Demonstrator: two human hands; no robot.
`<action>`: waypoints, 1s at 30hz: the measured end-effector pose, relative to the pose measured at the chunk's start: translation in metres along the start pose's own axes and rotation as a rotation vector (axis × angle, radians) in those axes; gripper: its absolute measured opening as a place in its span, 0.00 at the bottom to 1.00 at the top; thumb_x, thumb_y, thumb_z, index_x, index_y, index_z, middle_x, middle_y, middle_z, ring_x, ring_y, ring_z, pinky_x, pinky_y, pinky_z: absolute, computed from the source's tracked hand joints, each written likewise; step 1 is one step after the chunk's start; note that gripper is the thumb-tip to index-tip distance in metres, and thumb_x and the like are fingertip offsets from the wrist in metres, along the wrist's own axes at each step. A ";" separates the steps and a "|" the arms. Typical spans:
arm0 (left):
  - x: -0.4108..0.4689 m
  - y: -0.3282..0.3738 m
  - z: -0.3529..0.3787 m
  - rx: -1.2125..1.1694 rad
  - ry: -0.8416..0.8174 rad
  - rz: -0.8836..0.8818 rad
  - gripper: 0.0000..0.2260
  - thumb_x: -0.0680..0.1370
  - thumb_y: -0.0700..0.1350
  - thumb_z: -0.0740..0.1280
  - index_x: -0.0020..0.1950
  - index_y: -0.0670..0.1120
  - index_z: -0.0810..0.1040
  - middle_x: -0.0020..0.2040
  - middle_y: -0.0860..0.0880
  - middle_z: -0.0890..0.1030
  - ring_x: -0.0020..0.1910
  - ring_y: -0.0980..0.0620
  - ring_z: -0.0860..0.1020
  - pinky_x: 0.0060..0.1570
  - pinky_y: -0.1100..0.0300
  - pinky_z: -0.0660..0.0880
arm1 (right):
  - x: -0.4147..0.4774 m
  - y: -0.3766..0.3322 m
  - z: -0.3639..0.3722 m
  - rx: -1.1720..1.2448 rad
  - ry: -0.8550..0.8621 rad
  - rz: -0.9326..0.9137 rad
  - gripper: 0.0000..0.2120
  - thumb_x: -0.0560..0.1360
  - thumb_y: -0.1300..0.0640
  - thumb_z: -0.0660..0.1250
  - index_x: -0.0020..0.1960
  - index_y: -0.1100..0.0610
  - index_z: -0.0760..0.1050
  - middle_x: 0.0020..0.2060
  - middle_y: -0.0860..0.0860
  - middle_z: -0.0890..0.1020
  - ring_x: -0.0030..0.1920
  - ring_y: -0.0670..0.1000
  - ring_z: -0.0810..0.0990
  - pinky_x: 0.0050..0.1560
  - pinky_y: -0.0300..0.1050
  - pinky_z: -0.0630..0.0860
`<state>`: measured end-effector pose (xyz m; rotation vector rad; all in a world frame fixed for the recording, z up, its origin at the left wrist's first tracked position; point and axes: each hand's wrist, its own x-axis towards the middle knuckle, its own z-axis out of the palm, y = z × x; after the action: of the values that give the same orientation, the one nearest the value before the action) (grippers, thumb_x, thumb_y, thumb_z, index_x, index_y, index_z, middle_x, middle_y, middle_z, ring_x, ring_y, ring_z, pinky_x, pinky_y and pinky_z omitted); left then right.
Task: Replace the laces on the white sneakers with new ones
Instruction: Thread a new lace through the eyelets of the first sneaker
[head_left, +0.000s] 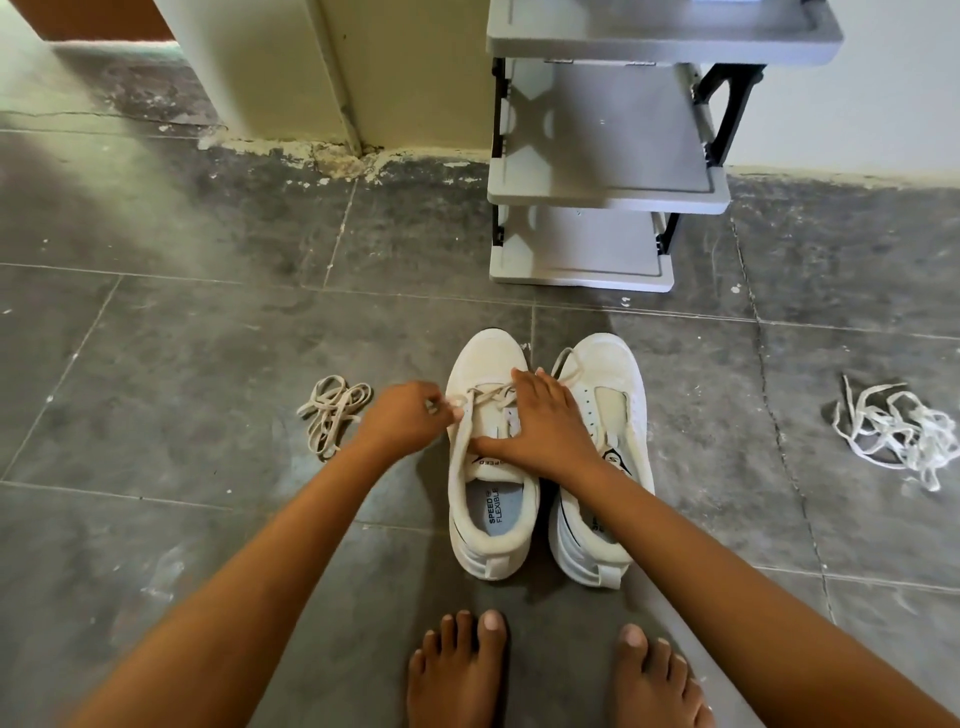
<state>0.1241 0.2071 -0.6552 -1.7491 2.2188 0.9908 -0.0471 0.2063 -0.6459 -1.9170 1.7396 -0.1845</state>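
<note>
Steadying the left sneaker (485, 358)

Left hand (402, 418) pinches the lace (488, 394) between its fingers at the eyelets. Right hand (540, 423) (fingers spread flat) presses the shoe to the floor (208, 364), probably so it won't slide under the pull.

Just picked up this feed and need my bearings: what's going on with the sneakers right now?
A person is bent over the left sneaker on the floor. The left hand pinches its lace while the right hand presses flat on the tongue. The right sneaker beside it shows mostly bare eyelets. A beige lace bundle lies to the left, a whiter tangle to the right.
</note>
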 end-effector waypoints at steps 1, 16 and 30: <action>0.023 0.013 -0.035 -0.079 0.093 -0.102 0.12 0.79 0.53 0.63 0.47 0.45 0.76 0.47 0.46 0.81 0.46 0.48 0.77 0.44 0.60 0.70 | 0.001 0.000 0.001 0.001 0.002 0.000 0.49 0.68 0.33 0.66 0.76 0.58 0.48 0.76 0.53 0.54 0.76 0.54 0.48 0.74 0.48 0.44; -0.078 0.001 0.137 -0.675 -0.018 -0.361 0.31 0.75 0.62 0.32 0.72 0.55 0.58 0.75 0.53 0.58 0.74 0.49 0.56 0.71 0.53 0.53 | -0.002 -0.003 0.004 -0.067 -0.024 0.044 0.51 0.67 0.31 0.65 0.76 0.57 0.45 0.75 0.52 0.51 0.75 0.55 0.47 0.75 0.53 0.44; 0.019 0.032 -0.024 -0.546 0.405 -0.146 0.16 0.76 0.44 0.68 0.31 0.46 0.67 0.29 0.47 0.71 0.33 0.49 0.69 0.32 0.60 0.64 | 0.000 -0.003 0.000 -0.023 -0.041 0.050 0.50 0.66 0.34 0.68 0.75 0.58 0.49 0.74 0.53 0.54 0.74 0.56 0.52 0.73 0.53 0.48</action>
<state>0.0959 0.1815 -0.6332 -2.5003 2.1123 1.4103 -0.0448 0.2068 -0.6450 -1.8776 1.7680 -0.1067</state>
